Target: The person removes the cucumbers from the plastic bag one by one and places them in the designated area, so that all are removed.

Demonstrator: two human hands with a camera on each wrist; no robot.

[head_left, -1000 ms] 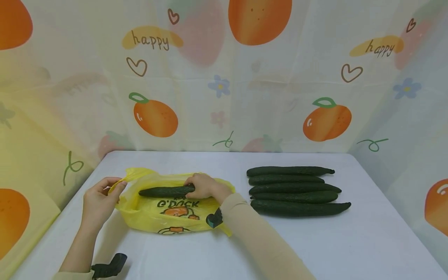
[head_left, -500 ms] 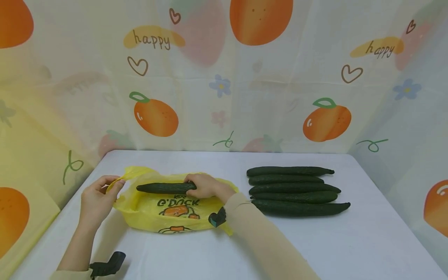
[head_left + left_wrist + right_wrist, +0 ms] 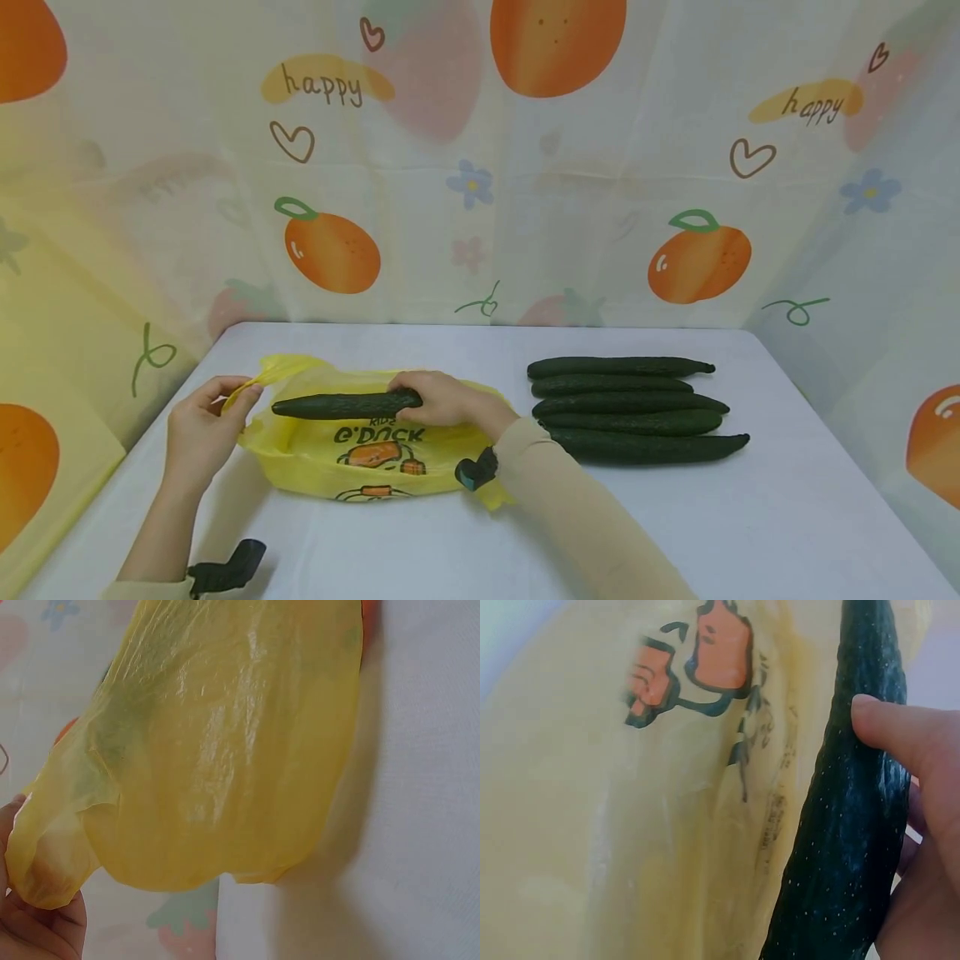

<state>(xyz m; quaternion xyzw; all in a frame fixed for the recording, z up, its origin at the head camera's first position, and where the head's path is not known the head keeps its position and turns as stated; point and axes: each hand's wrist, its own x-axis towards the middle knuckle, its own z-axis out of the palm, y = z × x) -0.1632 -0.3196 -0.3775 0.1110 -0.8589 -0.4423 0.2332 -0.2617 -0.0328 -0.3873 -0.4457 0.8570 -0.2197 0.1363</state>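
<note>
Now right hand (image 3: 442, 400) grips cucumber (image 3: 341, 406) over yellow bag (image 3: 360, 454); left hand (image 3: 202, 425) pinches its handle.

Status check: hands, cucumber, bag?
Left hand pinches yellow bag handle. Right hand grips cucumber over the bag, not visibly inside. Five cucumbers wait rightward; nothing blocking.

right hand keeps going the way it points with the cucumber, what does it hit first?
The right hand points toward the person's left, holding the cucumber over the yellow bag. Straight on, the tip would probably meet the bag handle pinched by the left hand, though depth is unclear.
</note>
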